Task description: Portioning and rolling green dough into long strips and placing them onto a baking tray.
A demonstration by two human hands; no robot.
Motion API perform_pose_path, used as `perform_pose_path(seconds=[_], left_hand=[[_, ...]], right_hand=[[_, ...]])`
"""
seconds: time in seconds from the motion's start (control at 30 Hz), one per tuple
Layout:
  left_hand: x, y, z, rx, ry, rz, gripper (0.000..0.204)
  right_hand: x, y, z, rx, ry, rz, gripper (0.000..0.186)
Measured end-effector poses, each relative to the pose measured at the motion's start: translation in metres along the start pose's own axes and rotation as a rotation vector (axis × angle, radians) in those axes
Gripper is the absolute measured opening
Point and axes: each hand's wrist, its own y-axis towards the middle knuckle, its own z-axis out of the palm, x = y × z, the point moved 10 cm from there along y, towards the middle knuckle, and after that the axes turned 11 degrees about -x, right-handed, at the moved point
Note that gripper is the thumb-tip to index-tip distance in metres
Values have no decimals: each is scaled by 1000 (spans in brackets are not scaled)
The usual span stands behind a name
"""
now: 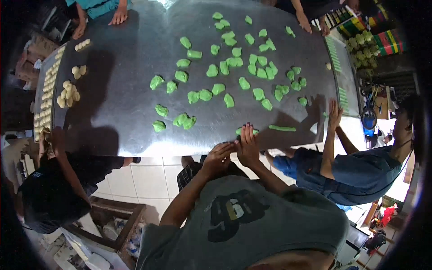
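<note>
Shirt [252,220], right hand [247,146] outstretched over dough [255,132]

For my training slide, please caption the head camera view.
The right hand lies over a green dough piece, left hand close by, at a metal table scattered with green lumps.

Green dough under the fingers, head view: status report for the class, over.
Right hand, fingers extended, over a partly hidden green dough piece. Left hand alongside, fingers bent, grip unclear. Possible obstacle, close on the right: long thin green dough strip.
</note>
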Motion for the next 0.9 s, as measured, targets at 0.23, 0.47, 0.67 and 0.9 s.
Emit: perform_pose_path(seconds=[0.23,0.47,0.67,0.9], left_hand=[[-1,16,2,-54,-83,-80,25],[-22,52,-9,-152,220,-87,59],[16,52,37,238,238,2,64],[2,29,-25,117,626,104,51]], right_hand=[[-42,147,-30,-324,-217,132,71],[34,-41,-42,37,-117,80,55],[-36,-25,-60,-180,356,193,40],[-4,-25,-33,-25,485,-57,33]])
